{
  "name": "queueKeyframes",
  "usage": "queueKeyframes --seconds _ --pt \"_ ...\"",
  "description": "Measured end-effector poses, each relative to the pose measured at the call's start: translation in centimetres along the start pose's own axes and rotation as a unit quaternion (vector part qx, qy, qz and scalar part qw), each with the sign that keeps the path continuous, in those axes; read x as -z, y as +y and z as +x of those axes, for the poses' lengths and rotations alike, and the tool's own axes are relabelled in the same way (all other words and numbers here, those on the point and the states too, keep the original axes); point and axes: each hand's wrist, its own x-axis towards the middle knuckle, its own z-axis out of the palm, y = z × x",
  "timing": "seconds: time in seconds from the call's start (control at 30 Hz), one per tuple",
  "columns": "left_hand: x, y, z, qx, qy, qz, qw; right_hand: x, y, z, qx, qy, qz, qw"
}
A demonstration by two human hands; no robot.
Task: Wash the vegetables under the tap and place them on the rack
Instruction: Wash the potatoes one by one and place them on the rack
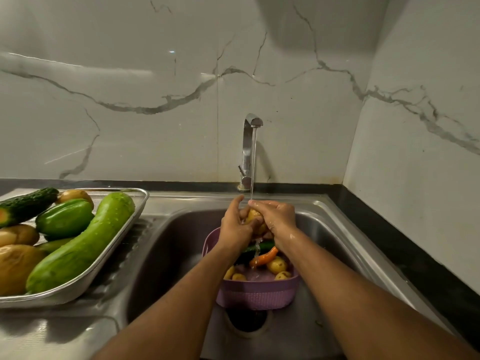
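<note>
My left hand (233, 224) and my right hand (276, 216) both grip a yellow potato (253, 216) under the running water from the steel tap (250, 149). Below them a purple basket (255, 292) stands in the sink (161, 255); it holds several small potatoes (277, 265), an orange carrot (265, 257) and a dark green cucumber (262, 246), partly hidden by my wrists. The metal mesh rack (109, 258) on the left drainboard carries a long light-green gourd (80, 242), a green pepper (65, 219), a dark cucumber (26, 205) and potatoes (18, 266).
The sink drain (246, 320) shows in front of the basket. A black counter edge (405, 245) runs along the right and back. Marble wall tiles close off the back and right side.
</note>
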Motion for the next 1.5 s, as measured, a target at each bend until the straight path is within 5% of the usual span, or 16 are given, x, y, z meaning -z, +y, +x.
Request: queueKeyframes --seconds 0.23,0.4,0.83,1.07,1.37,1.5 --pt "0.1 0.0 0.2 0.010 0.020 -0.016 1.000 0.0 -0.4 0.0 0.042 -0.063 -0.043 0.996" --pt "0.7 -0.4 0.2 0.029 0.023 -0.005 0.999 0.0 0.0 0.6 -0.021 -0.118 -0.049 0.992" --pt "0.7 0.0 -0.1 0.076 0.036 -0.044 0.996 0.1 0.0 0.7 -0.103 -0.010 0.035 0.994" --pt "1.7 0.4 0.3 0.127 0.102 -0.097 0.982 -0.2 -0.5 0.5 -0.088 -0.137 0.077 0.984" --pt "0.9 1.5 -0.2 0.135 0.027 -0.075 0.988 -1.1 0.7 0.3 -0.045 0.069 0.011 0.997" --pt "1.3 1.6 0.0 0.153 0.059 -0.121 0.979 -0.9 0.0 0.2 -0.041 0.006 0.005 0.999"
